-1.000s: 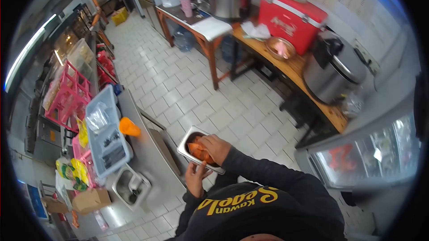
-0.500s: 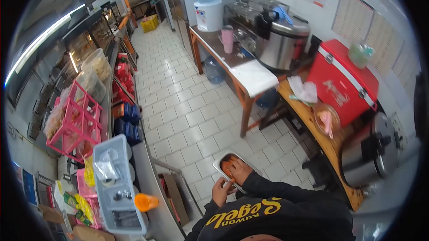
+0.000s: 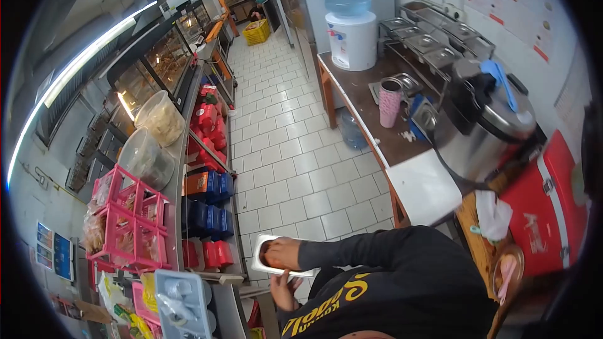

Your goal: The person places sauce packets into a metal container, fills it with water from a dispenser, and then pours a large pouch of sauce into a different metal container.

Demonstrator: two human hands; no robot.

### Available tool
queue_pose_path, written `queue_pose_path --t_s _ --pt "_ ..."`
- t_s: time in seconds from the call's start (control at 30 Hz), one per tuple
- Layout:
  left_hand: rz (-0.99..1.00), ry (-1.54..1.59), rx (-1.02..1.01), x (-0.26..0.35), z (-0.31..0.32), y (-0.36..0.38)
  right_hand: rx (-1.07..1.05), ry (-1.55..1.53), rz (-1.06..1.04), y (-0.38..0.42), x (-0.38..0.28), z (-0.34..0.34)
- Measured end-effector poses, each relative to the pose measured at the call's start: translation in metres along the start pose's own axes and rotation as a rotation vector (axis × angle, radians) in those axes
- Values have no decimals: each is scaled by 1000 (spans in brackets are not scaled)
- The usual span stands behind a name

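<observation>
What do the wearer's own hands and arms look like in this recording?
Both the left hand and the right hand are bare, with no gloves. The right arm is covered by a long, plain, dark sleeve of a black top with yellow lettering across its front.

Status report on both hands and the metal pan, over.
Right hand inside metal pan; left hand at its near rim. Reddish contents mostly hidden by right hand. No obstruction seen beyond far rim.
</observation>
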State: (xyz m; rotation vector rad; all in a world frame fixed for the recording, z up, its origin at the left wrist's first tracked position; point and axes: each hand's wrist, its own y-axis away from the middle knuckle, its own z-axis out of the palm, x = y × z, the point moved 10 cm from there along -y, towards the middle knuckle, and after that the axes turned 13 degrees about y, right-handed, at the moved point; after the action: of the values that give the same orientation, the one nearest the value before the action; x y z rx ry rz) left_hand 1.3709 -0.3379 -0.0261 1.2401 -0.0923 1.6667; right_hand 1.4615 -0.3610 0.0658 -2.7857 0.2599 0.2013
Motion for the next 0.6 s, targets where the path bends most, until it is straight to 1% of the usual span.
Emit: queue_pose_path --t_s 0.03,0.07,0.13,0.17,0.2,0.23,0.27,0.3,0.37,0.4,0.43,0.47,0.5,0.53,0.57,0.6 --pt "43 18 42 11 4 -16 166 -101 33 -9 21 -14" --pt "85 33 87 23 5 -35 99 -86 34 -19 40 -5" --pt "66 53 112 35 15 -84 157 -130 159 -33 94 -5" --pt "80 47 128 43 22 -112 166 -136 167 -42 122 -5" --pt "90 34 143 54 28 -140 8 -306 350 -47 166 7" --pt "57 11 122 60 44 -171 -155 -478 532 -41 203 24" --pt "47 -26 76 67 60 -205 -188 -364 551 -33 235 41" --pt "53 -68 22 79 90 -233 -242 -349 583 -29 272 63" --pt "45 -138 -98 94 160 -283 -228 -590 797 -10 338 48" --pt "32 -167 -166 97 195 -307 -240 -552 881 5 380 72" --pt "5 -183 -223 95 227 -331 -311 -816 1062 20 404 65" --pt "-23 -205 -280 92 259 -353 -289 -1135 1148 26 421 59" --pt "-50 -255 -333 90 293 -369 -198 -1312 1181 32 441 57" --pt "-73 -300 -389 84 327 -385 -38 -1470 1219 33 457 33" --pt "-98 -312 -442 77 359 -400 130 -1588 1266 36 479 22" --pt "-121 -317 -495 67 391 -414 146 -1593 1274 37 497 15"
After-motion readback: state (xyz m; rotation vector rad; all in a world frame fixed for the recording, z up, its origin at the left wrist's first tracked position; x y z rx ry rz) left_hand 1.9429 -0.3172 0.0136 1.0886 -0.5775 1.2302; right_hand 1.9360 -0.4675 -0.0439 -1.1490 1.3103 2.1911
